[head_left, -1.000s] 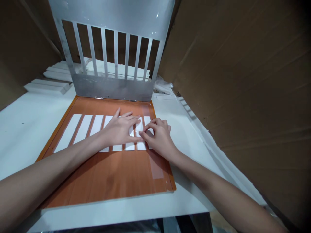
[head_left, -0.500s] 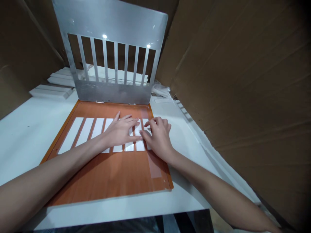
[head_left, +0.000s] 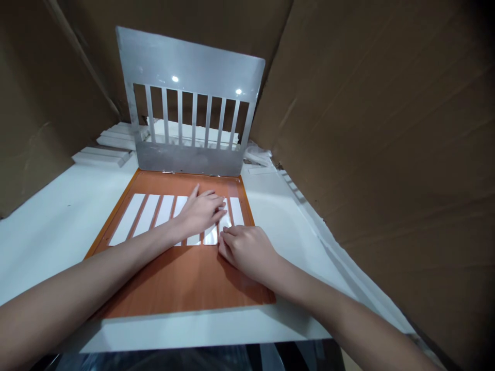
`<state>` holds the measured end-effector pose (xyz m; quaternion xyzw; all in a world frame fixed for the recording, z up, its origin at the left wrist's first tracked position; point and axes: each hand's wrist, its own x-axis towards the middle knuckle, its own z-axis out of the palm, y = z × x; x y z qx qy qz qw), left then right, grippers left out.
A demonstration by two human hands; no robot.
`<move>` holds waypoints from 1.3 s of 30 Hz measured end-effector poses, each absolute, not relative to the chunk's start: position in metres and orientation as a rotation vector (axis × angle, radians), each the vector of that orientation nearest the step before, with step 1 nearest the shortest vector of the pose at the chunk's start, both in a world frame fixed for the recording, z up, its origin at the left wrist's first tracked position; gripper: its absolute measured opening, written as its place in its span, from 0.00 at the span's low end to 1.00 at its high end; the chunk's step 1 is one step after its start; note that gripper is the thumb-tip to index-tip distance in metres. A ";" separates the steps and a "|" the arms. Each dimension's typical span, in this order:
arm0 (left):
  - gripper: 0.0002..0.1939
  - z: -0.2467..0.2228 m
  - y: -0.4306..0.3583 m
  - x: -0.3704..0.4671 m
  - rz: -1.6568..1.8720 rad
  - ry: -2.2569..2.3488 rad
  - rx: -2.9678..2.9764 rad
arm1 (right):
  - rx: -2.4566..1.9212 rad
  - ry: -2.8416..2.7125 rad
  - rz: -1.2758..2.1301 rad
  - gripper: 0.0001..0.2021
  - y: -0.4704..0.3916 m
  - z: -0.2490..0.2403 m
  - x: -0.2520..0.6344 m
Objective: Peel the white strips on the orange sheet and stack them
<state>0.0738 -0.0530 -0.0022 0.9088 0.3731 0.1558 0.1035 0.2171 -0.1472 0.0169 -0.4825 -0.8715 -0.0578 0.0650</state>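
Left hand [head_left: 201, 214]: It lay on the middle strips, palm down. Its fingers were spread out and did not grip anything. Light, flat fingers looked best, since a hard push could have made a strip slide.

Right hand [head_left: 249, 252]: Its fingers were bent close together by the near end of a strip on the right. I could not tell if they pinched it. Small, soft moves at the end looked safer than a tug, which might have bent or turned the strip.

Strips [head_left: 126, 221]: They lay side by side in a row on the board, with thin orange gaps between them. Straight sides and even gaps were the thing to watch. The hands hid some of them.

Board [head_left: 166, 288]: It was orange and lay flat on the worktop [head_left: 58, 216]. It bore the strips, but I could not tell if they sat in dips.

Frame [head_left: 185, 162]: It stood up at the board's far edge. Its long slots had no strips in them.

White bars [head_left: 101, 155]: They lay behind, on the left, in no box that I could see.
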 end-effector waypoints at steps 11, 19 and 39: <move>0.22 0.002 -0.046 0.072 0.475 0.962 2.726 | -1.371 -2.761 -0.283 0.12 -0.147 0.016 0.216; 0.15 0.008 -0.043 0.078 0.492 0.971 2.838 | -1.349 -2.762 -0.332 0.13 -0.145 0.018 0.218; 0.17 0.010 -0.053 0.092 0.368 0.853 2.683 | -1.325 -2.674 -0.298 0.12 -0.143 0.009 0.218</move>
